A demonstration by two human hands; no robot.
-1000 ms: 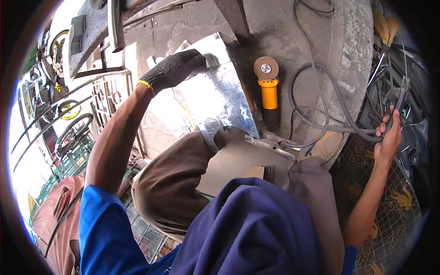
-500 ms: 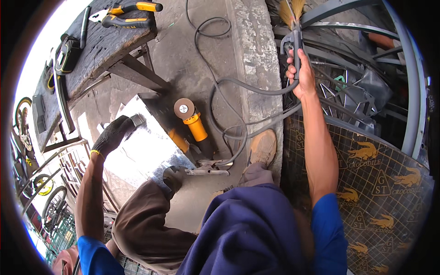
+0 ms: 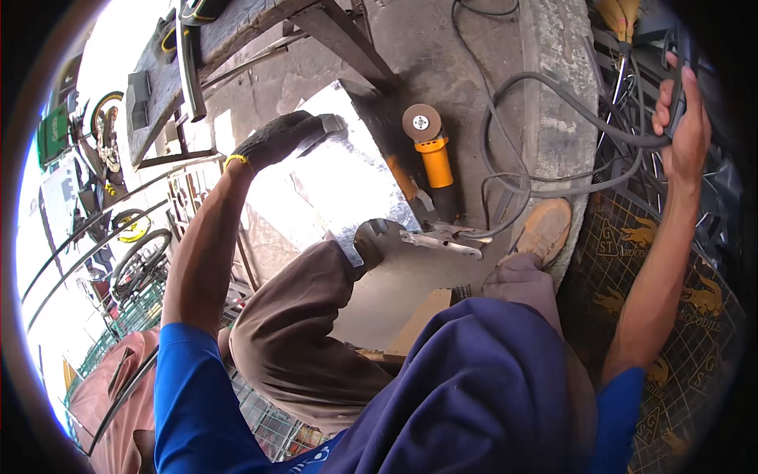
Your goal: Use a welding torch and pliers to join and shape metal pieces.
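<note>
My left hand (image 3: 276, 142), in a dark knit glove, is closed on a short grey metal piece (image 3: 332, 123) at the top of a shiny sheet-metal box (image 3: 363, 178). The glove covers part of that piece. Off to the far right, my bare right hand (image 3: 685, 130) is wrapped round the dark handle of a welding electrode holder (image 3: 680, 83). Its thick grey cable (image 3: 545, 81) loops down across the concrete. Whether a rod sits in the holder's jaws I cannot tell.
An orange angle grinder (image 3: 434, 162) lies right of the box. A metal clamp (image 3: 446, 244) rests near my feet. The wooden bench (image 3: 268, 31) stands at upper left. Steel frames and a broom (image 3: 618, 16) are at upper right, above a patterned dark board (image 3: 632, 261).
The view has swung left, so the box and grinder appear farther right. My right hand, still on the electrode holder, now sits near the right rim. My left hand stays on the metal piece.
</note>
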